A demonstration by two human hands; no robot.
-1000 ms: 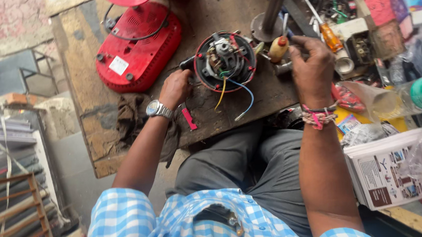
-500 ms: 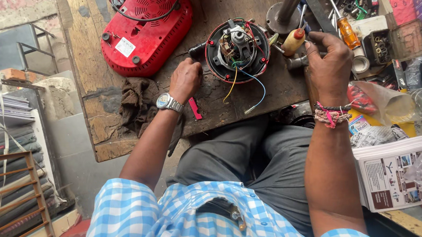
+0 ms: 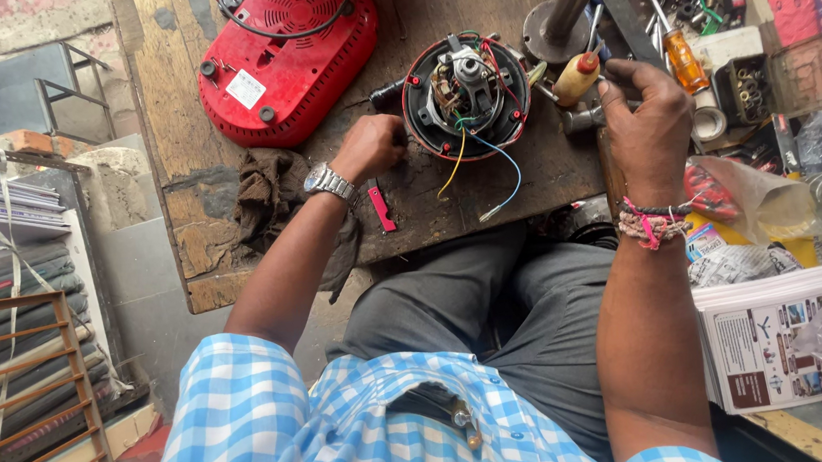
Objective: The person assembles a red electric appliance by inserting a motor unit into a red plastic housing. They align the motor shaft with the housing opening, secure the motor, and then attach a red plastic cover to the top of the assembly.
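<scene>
A round open motor (image 3: 466, 95) with copper windings and red, yellow, green and blue wires lies on a worn wooden bench (image 3: 182, 181). My left hand (image 3: 370, 146), with a steel watch on the wrist, is closed and rests against the motor's left rim beside a dark tool handle (image 3: 386, 95). My right hand (image 3: 647, 120) hovers right of the motor with curled fingers pinching something small that I cannot make out, near a yellow-handled screwdriver (image 3: 576, 77). Coloured threads circle the right wrist.
A red appliance housing (image 3: 290, 60) with a black cord lies at the bench's back left. A brown rag (image 3: 267, 198), a small red tool (image 3: 382, 209), a metal post (image 3: 565, 9), an orange screwdriver (image 3: 683, 58), trays of small parts (image 3: 752, 87) and a printed box (image 3: 772, 349).
The view has shifted, so the bench sits lower in the frame. My left hand stays at the motor's left rim. My right hand stays right of the motor.
</scene>
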